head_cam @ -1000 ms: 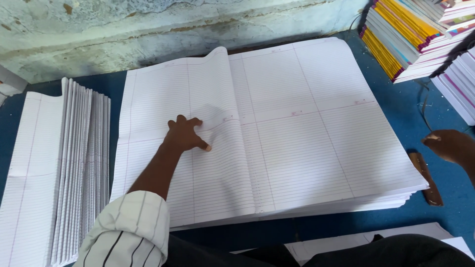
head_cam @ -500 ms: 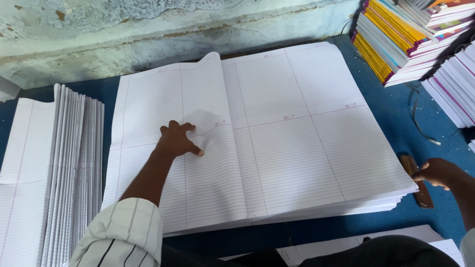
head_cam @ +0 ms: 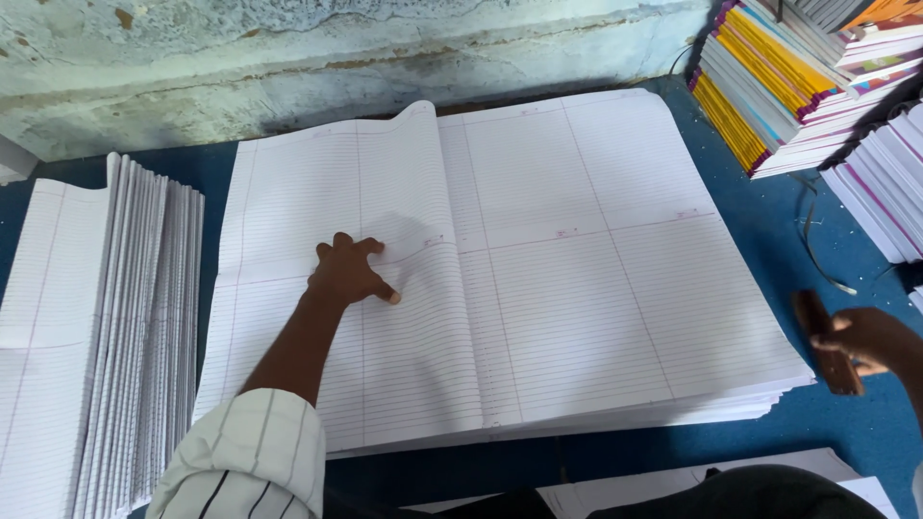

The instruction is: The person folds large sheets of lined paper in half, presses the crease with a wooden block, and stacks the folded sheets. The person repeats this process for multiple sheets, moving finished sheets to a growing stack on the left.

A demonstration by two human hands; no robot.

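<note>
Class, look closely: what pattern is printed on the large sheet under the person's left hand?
Fine horizontal ruled lines on white, with faint pink margin lines, on the large sheet under the left hand; head view.

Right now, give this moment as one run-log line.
left hand: pressing folded ruled sheet | right hand: gripping brown wooden block | sheet stack on blue table

Matt ruled paper sheets (head_cam: 577, 288) on a blue, perhaps cloth-covered table (head_cam: 769, 240); rough plaster wall (head_cam: 288, 58).

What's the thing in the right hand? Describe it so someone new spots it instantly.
Start from the big stack of ruled sheets on the blue table, then go to its lower right corner. There the right hand grips a small dark brown wooden block. It is the only dark, solid piece there; everything near it is white paper.
</note>
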